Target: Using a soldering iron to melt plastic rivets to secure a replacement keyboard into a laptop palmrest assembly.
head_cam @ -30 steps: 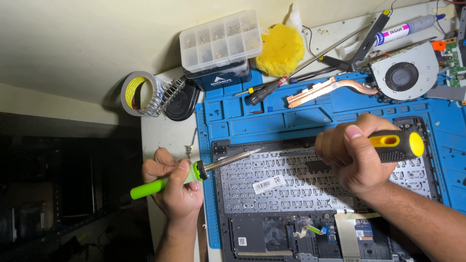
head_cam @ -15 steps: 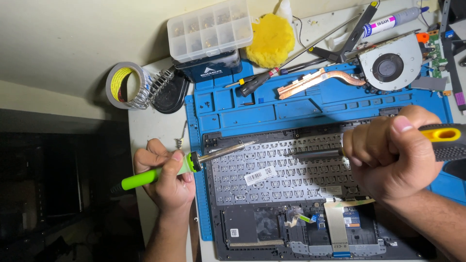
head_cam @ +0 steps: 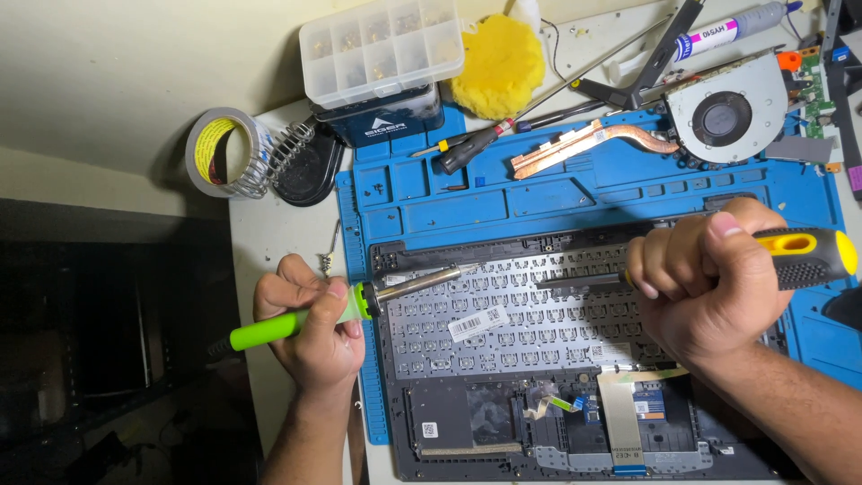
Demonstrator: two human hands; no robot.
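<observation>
My left hand (head_cam: 310, 328) grips a soldering iron with a green handle (head_cam: 269, 328); its metal tip lies over the upper left corner of the keyboard's underside (head_cam: 503, 323). My right hand (head_cam: 709, 287) is closed around a screwdriver with a yellow and black handle (head_cam: 804, 256). The screwdriver's dark shaft points left across the keyboard's top rows. The keyboard sits in an opened laptop shell (head_cam: 575, 449) on a blue work mat (head_cam: 539, 198).
At the back stand a clear parts box (head_cam: 382, 49), a yellow sponge (head_cam: 498, 67), a tape roll (head_cam: 220, 153) and a coiled iron stand (head_cam: 287, 157). A cooling fan with copper heat pipe (head_cam: 727, 112), a small screwdriver (head_cam: 471, 153), tweezers and a syringe lie nearby.
The view has shifted a little. My right hand with the screwdriver sits slightly further left over the keyboard than half a second ago. My left hand keeps the soldering iron in place.
</observation>
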